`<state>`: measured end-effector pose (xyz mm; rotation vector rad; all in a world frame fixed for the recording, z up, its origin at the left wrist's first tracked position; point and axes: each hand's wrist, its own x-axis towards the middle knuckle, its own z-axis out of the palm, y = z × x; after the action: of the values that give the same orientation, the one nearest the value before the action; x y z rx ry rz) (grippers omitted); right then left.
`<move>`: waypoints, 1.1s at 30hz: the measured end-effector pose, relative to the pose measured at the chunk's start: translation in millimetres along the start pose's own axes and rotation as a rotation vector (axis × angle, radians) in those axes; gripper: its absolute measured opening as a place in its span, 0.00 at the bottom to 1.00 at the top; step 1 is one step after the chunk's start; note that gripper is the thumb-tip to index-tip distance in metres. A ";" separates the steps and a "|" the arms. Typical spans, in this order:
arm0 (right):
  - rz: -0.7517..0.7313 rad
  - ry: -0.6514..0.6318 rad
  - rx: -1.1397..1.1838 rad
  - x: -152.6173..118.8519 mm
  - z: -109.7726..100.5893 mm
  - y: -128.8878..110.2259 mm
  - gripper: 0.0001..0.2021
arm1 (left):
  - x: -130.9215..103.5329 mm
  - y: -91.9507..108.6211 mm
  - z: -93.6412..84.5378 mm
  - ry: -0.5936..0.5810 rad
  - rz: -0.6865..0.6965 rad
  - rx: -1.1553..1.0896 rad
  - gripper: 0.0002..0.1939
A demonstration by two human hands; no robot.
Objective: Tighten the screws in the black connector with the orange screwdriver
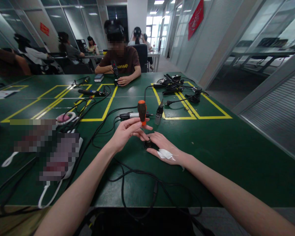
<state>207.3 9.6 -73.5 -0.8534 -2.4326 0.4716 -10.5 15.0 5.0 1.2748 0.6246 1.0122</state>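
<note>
My left hand (127, 131) holds a screwdriver (142, 111) with an orange and black handle, upright, its tip pointing down onto a small black round part (147, 143). My right hand (162, 146) rests on the green table and pinches that black part between its fingers. A white patch is stuck on the back of my right hand. A black and silver microphone body (130, 115) lies just beyond the hands, and a small silver and black cylindrical piece (159, 114) stands next to it.
Black cables (127, 177) loop across the green table (223, 147) with yellow marked boxes. A white power strip (64, 157) lies at left. A person opposite holds a microphone (115, 70). More cables and parts (173, 86) pile at far right. Other people sit behind.
</note>
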 end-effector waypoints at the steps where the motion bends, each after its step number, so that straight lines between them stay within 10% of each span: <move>1: 0.003 -0.001 0.001 0.1 0.0 -0.1 0.15 | 0.3 0.0 0.0 0.000 -0.004 0.001 0.22; 33: 0.014 -0.007 -0.016 1.0 0.6 -1.4 0.15 | 0.3 -3.7 -0.4 0.026 0.030 0.004 0.24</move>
<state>205.6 9.2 -73.0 -0.8780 -2.4408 0.4617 -9.7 15.5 1.3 1.2801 0.6294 1.0543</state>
